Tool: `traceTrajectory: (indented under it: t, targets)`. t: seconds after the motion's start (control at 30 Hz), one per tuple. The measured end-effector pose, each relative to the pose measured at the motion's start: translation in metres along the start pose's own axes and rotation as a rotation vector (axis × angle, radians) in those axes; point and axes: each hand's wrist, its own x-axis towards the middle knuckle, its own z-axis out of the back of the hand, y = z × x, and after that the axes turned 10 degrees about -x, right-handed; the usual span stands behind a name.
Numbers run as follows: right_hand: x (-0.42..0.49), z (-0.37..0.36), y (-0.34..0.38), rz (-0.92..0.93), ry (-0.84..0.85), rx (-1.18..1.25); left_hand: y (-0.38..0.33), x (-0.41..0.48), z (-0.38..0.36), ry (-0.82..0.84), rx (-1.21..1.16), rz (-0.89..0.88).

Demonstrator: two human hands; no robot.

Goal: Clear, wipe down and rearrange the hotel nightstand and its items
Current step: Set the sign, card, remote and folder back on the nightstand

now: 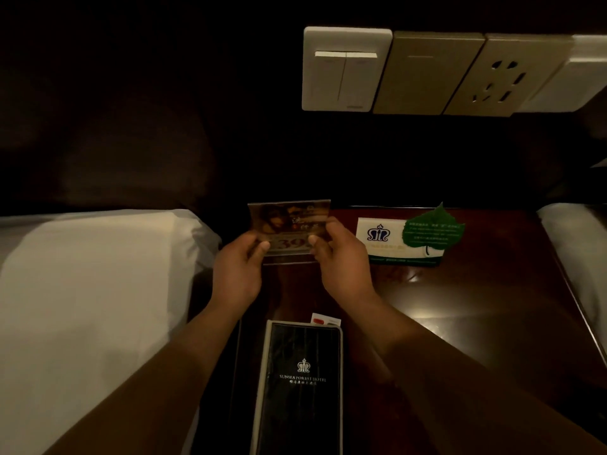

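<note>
A clear acrylic sign stand (289,221) with a brown advert card marked "39" is at the back left of the dark wooden nightstand (460,310). My left hand (238,270) grips its left edge and my right hand (341,257) grips its right edge. Its base sits at or just above the tabletop; I cannot tell which. A black hotel folder (300,389) lies near the front edge, with a small white and red card (323,320) poking out from under its top. A white tent card with a green leaf card (433,233) stands at the back right.
A white pillow and bed (92,290) lie close on the left. Another white bed edge (574,231) is at the right. Wall switches and a socket panel (427,73) hang above the nightstand. The lighting is dim.
</note>
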Motion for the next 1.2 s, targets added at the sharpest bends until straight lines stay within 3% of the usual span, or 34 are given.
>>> traceTrajectory:
  t: [0.3,0.43,0.53,0.63,0.67,0.77,0.9,1.2]
  targets:
    - [0.001,-0.004,-0.002,-0.037,0.036,-0.018,-0.007,-0.004,-0.003,-0.041,-0.126,0.038]
    - [-0.010,0.010,-0.003,-0.118,0.022,0.146,-0.004,-0.006,-0.004,-0.059,-0.203,0.060]
    - [-0.039,0.044,-0.029,-0.212,-0.212,0.295,0.005,-0.019,0.001,-0.045,-0.245,0.060]
    - [-0.053,0.098,-0.072,-0.419,-0.535,0.194,0.014,-0.031,0.005,-0.024,-0.236,0.058]
    - [-0.050,0.114,-0.084,-0.491,-0.546,0.128,0.015,-0.033,0.004,-0.013,-0.227,0.058]
    - [-0.035,0.135,-0.107,-0.574,-0.293,0.078,0.013,-0.034,-0.001,0.006,-0.190,0.073]
    - [-0.018,0.127,-0.115,-0.435,-0.102,0.205,0.009,-0.034,-0.006,-0.050,-0.116,0.067]
    - [0.005,0.105,-0.112,-0.421,-0.141,0.285,0.007,-0.025,-0.011,-0.091,-0.081,0.111]
